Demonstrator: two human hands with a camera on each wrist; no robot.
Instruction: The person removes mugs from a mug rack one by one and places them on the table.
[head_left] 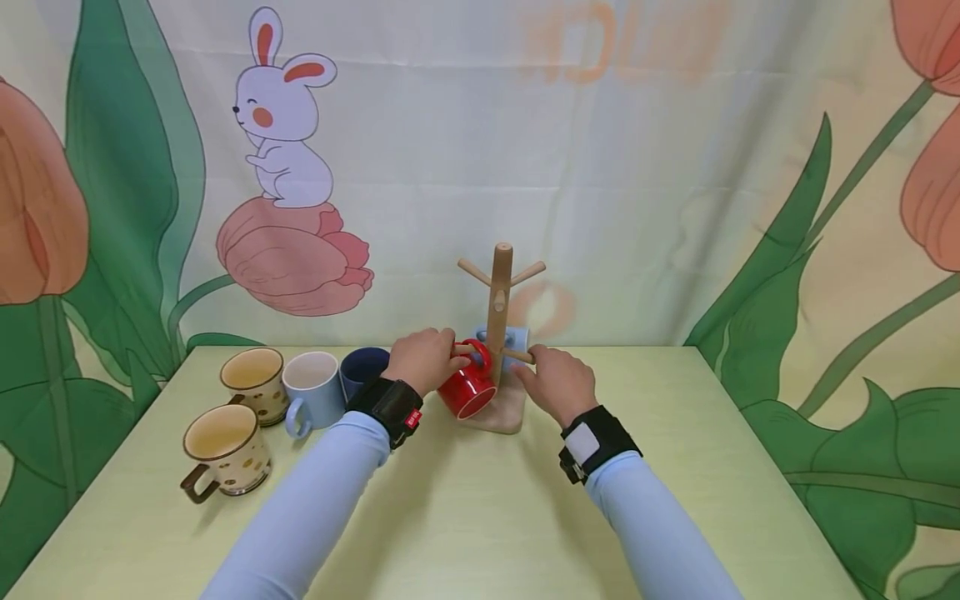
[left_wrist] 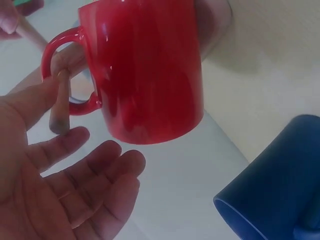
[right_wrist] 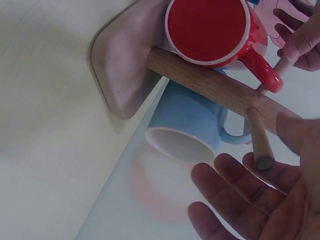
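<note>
A wooden mug tree [head_left: 498,325] stands on the table, its lower pegs between my two hands. My left hand [head_left: 422,360] has thumb and index finger about the left lower peg [left_wrist: 61,107], the other fingers loosely bent. My right hand [head_left: 561,383] holds the right lower peg [right_wrist: 260,140] between thumb and index finger in the same way. A red mug [head_left: 467,390] hangs tilted by its handle from the left lower peg, beside my left hand. Behind the post hangs a light blue mug [right_wrist: 187,117], partly hidden in the head view.
On the left of the table stand two cream spotted mugs [head_left: 255,379] with brown handles, a light blue mug [head_left: 315,396] and a dark blue mug [head_left: 363,367] partly behind my left hand. A printed curtain [head_left: 420,167] hangs along the table's far edge.
</note>
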